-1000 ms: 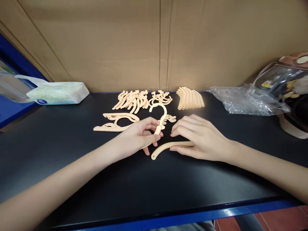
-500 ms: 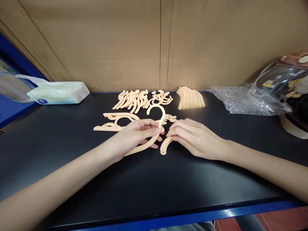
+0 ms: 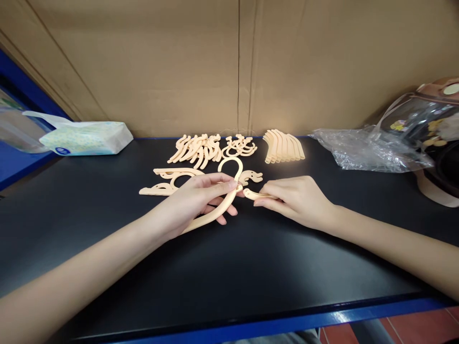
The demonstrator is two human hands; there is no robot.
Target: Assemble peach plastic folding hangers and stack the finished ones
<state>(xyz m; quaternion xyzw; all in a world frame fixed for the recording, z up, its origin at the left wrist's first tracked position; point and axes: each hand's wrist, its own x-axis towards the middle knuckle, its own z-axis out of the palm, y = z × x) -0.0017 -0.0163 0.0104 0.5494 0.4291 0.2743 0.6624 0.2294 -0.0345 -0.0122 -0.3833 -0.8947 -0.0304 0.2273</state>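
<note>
My left hand [image 3: 210,193] pinches a beige plastic hanger hook [image 3: 239,165] where it meets a curved hanger arm [image 3: 211,217], which runs down under the palm. My right hand [image 3: 292,198] is closed around a second hanger arm [image 3: 253,194]; its holed end points left, close to the hook's base. Whether the two ends touch is hard to tell. Behind my left hand lie folded hangers [image 3: 158,190], partly covered by it. Another beige hanger piece [image 3: 253,177] rests just behind the hook.
Along the back of the black table [image 3: 222,277] are a pile of hanger arms [image 3: 196,149], a cluster of hooks [image 3: 247,145] and a neat row of arms [image 3: 284,147]. A tissue pack [image 3: 88,137] stands left. Clear plastic bags [image 3: 380,150] lie right, beside a transparent bag [image 3: 412,119].
My right hand has turned its hanger arm from pointing downward to nearly level and raised its end toward the hook's base. My left hand, with hook and arm, has shifted slightly left.
</note>
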